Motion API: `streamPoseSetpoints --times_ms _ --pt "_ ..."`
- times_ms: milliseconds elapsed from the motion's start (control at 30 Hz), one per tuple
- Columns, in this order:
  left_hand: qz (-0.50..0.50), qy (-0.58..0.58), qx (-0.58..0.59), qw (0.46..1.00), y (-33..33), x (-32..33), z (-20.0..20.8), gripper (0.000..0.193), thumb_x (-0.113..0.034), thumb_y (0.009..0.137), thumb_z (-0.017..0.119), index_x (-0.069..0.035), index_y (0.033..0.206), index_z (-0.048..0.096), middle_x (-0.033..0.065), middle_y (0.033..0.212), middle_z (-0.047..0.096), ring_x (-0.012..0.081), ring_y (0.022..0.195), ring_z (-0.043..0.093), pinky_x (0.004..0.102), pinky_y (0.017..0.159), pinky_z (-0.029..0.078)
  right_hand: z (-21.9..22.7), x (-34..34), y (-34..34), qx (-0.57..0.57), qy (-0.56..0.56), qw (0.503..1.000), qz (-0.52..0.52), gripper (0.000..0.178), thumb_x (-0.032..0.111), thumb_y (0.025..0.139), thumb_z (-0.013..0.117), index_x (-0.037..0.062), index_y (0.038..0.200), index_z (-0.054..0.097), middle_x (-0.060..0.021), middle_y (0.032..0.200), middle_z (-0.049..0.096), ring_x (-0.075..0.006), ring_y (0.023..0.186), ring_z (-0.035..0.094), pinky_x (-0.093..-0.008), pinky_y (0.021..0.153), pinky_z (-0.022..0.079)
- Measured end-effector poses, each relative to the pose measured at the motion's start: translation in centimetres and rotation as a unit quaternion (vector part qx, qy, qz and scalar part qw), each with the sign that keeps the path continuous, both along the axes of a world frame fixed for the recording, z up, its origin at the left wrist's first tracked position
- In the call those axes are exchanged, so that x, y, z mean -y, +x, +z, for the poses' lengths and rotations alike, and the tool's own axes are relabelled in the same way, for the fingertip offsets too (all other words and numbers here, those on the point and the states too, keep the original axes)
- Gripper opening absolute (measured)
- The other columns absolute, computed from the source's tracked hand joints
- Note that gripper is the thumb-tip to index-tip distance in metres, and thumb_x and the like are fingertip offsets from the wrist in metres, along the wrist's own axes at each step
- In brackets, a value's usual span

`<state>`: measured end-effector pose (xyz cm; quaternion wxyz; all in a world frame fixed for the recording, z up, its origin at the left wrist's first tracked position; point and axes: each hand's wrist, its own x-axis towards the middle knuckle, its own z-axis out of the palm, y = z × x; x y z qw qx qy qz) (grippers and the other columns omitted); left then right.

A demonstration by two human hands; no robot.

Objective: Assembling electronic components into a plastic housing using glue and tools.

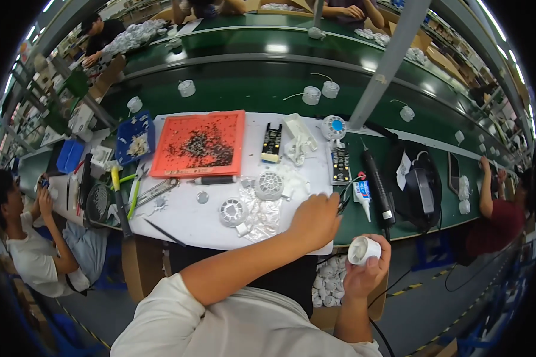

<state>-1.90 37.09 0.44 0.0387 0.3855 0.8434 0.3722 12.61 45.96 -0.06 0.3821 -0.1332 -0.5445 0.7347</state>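
Bright white light comes from ceiling tube lights point(493, 21) at the 2 upper sides. Glare patches sit on the green conveyor point(244, 83); shadows on the white mat point(208, 229) are soft. Fisheye distortion bends the conveyor's edges, the 4 corners go black, and far detail blurs.

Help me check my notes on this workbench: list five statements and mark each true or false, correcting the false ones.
1. The right hand holds a white round part. True.
2. Small dark pieces lie scattered in the orange-red tray. True.
3. The blue bin stands to the right of the tray. False: it stands to the left.
4. The small glue tube lies in the blue bin. False: it lies on the green tabletop.
5. The slotted cover with a blue centre is in the left hand. False: it lies on the bench beyond that hand.
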Motion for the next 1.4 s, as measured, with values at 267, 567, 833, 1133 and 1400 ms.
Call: streamPoseSetpoints --times_ms 267,567,833,1133,1400 --pt "0.080 0.033 -0.237 0.968 -0.3 12.2 2.1 0.050 -0.023 0.078 0.076 0.000 0.118 0.058 0.0179 0.114 0.056 0.0351 0.102 0.054 0.0459 0.086 0.046 0.8 2.9 1.5 0.030 0.035 0.999 -0.018 0.064 0.034 0.080 0.076 -0.0003 0.127 0.050 -0.0120 0.107 0.062 -0.0145 0.077 0.061 -0.0222 0.049 0.046" --pt "0.010 -0.022 -0.093 0.995 -4.0 21.9 0.3 0.063 -0.025 0.073 0.084 -0.001 0.124 0.057 0.0177 0.119 0.057 0.0344 0.107 0.055 0.0420 0.087 0.048 1.2 8.5 -2.0 0.132 0.077 0.973 0.172 0.071 0.013 0.075 0.080 -0.0050 0.135 0.048 -0.0134 0.117 0.061 -0.0175 0.097 0.061 -0.0268 0.078 0.050" --pt "0.182 0.225 0.031 0.957 -1.8 30.7 1.4 0.073 -0.019 0.072 0.085 0.000 0.134 0.050 0.0197 0.124 0.059 0.0369 0.111 0.057 0.0438 0.095 0.047 3.6 14.6 -8.6 0.177 0.512 0.819 0.189 0.075 0.012 0.072 0.085 -0.0051 0.135 0.048 -0.0164 0.115 0.063 -0.0240 0.101 0.063 -0.0341 0.082 0.051" --pt "0.176 0.022 -0.091 0.980 -3.4 34.0 0.4 0.069 -0.011 0.071 0.081 0.000 0.133 0.052 0.0189 0.125 0.058 0.0377 0.115 0.054 0.0434 0.096 0.045 2.8 20.5 -13.5 0.141 0.593 0.756 0.239 0.071 0.017 0.072 0.086 -0.0034 0.131 0.051 -0.0197 0.110 0.062 -0.0341 0.093 0.062 -0.0408 0.079 0.052" --pt "0.112 0.018 -0.123 0.986 -3.8 33.5 1.5 0.063 -0.011 0.070 0.078 -0.002 0.128 0.055 0.0189 0.129 0.057 0.0381 0.116 0.054 0.0504 0.096 0.041 3.7 15.4 -17.5 0.183 0.560 0.757 0.284 0.035 0.005 0.081 0.075 0.0008 0.114 0.064 -0.0134 0.097 0.065 -0.0258 0.079 0.063 -0.0333 0.067 0.051"
